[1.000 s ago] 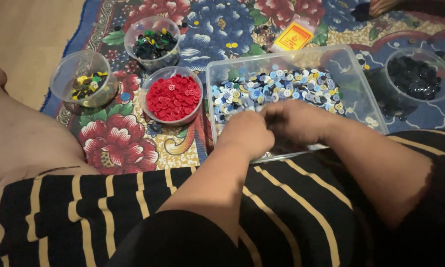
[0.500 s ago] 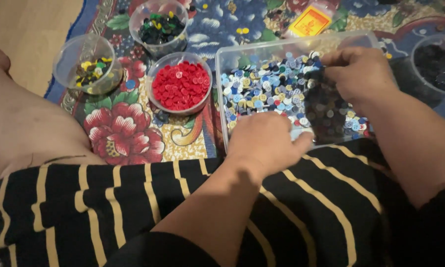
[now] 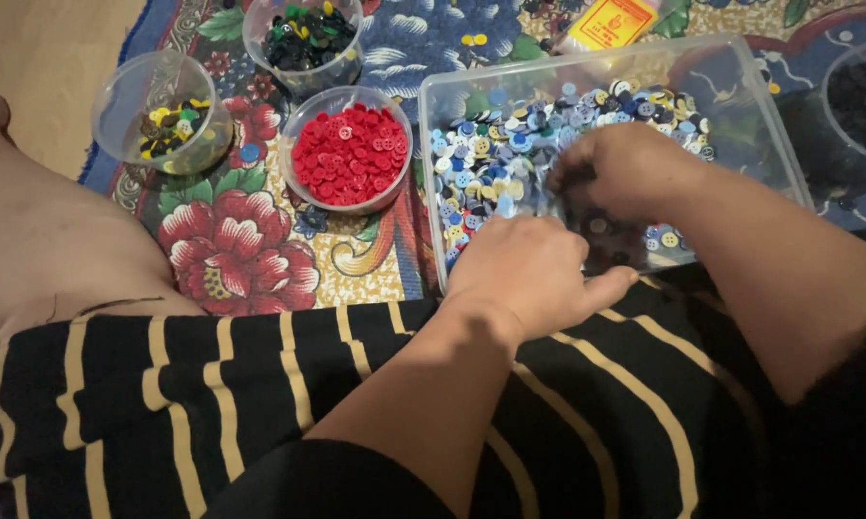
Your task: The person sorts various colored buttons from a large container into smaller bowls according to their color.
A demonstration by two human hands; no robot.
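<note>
1. Two hands in view, both the person's own. Left hand sits at the near rim of the clear rectangular tub, fingers curled in, thumb sticking out toward 3 o'clock; can't tell if anything is pinched under it.
2. Right hand is inside the tub, knuckles up, fingers bent down into the mixed buttons; whether it grips any can't be told.
3. One tub, holding a heap of blue, white, grey and yellow buttons, too many to count. It lies at 12 o'clock from the left hand.
4. Four round clear cups:
   - red buttons cup, just beside the tub at its 9 o'clock.
   - dark green buttons cup, at 11 o'clock of the red cup.
   - yellow and dark buttons cup, at 9 o'clock of the red cup.
   - black buttons cup, at 3 o'clock of the tub, cut by frame edge.
5. One yellow packet at 12 o'clock behind the tub.
6. Two loose yellow buttons on the floral mat.
7. Black garment with yellow stripes covers the lap at 6 o'clock.
</note>
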